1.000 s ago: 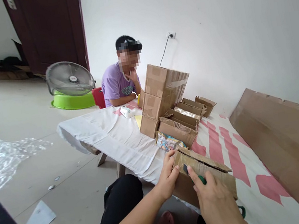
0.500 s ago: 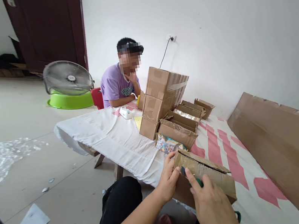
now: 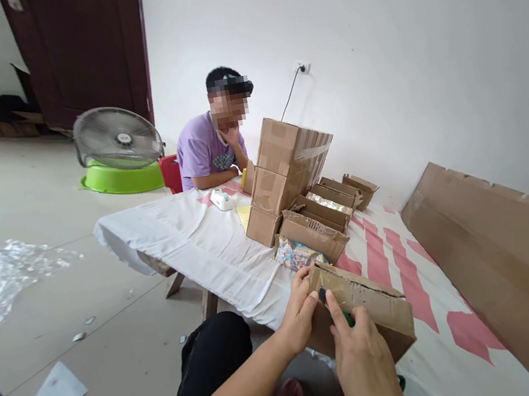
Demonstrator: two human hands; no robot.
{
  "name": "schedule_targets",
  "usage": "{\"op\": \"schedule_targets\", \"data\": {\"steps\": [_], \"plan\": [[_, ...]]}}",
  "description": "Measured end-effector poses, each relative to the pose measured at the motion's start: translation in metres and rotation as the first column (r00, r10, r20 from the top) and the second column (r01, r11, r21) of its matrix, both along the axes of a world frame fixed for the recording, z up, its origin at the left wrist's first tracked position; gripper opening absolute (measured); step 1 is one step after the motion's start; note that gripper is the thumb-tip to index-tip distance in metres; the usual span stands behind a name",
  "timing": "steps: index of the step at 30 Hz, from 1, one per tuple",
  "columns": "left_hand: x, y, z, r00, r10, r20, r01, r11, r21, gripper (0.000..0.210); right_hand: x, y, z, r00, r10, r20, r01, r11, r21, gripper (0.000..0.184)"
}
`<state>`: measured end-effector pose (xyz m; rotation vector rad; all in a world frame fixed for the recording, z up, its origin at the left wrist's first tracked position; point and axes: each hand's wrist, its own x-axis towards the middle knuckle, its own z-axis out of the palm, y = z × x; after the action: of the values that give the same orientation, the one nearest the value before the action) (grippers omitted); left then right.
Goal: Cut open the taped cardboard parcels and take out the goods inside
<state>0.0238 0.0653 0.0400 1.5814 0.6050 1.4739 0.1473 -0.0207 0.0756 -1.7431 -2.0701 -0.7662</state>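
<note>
A brown cardboard box [image 3: 380, 297] lies tilted at the near edge of the table, its taped top partly parted along a seam. My left hand [image 3: 297, 311] grips its left end, thumb on the near edge. In my right hand [image 3: 365, 360] is a green utility knife [image 3: 348, 319], mostly covered by the fingers. The index finger extends along it, and its dark front end touches the box near my left thumb. Just beyond the box, a colourful printed packet [image 3: 299, 253] shows in an open carton.
Stacked cartons [image 3: 284, 167] stand on the cloth-covered table [image 3: 187, 251], beside several open boxes [image 3: 321, 215]. A large cardboard sheet [image 3: 507, 252] leans at the right. Across the table sits a person [image 3: 200, 148]. A fan [image 3: 120, 137] and plastic wrap [image 3: 0, 289] are on the left.
My right hand has shifted slightly left and turned with the knife. The gap along the box's top looks narrower. My left hand stays on the box end.
</note>
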Motion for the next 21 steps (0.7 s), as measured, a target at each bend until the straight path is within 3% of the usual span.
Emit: {"op": "schedule_targets", "data": {"steps": [4, 9, 15, 21], "plan": [[0.0, 0.0, 0.002, 1.0, -0.01, -0.004, 0.01, 1.0, -0.002, 0.046, 0.0, 0.003, -0.002, 0.998, 0.01, -0.068, -0.011, 1.0, -0.01, 0.049], [0.001, 0.001, 0.003, 1.0, -0.008, -0.027, 0.008, 1.0, 0.012, 0.044, 0.005, 0.002, 0.001, 0.961, 0.081, -0.266, -0.096, 0.994, -0.045, 0.045], [0.002, 0.002, 0.003, 0.999, 0.012, -0.05, -0.01, 0.999, 0.031, 0.046, 0.01, 0.003, 0.011, 0.881, 0.141, -0.452, -0.196, 0.978, -0.077, 0.042], [0.001, 0.003, 0.002, 0.999, 0.023, -0.044, -0.021, 0.999, 0.033, 0.044, 0.021, 0.004, 0.028, 0.808, 0.116, -0.577, -0.281, 0.938, -0.204, 0.041]]}}
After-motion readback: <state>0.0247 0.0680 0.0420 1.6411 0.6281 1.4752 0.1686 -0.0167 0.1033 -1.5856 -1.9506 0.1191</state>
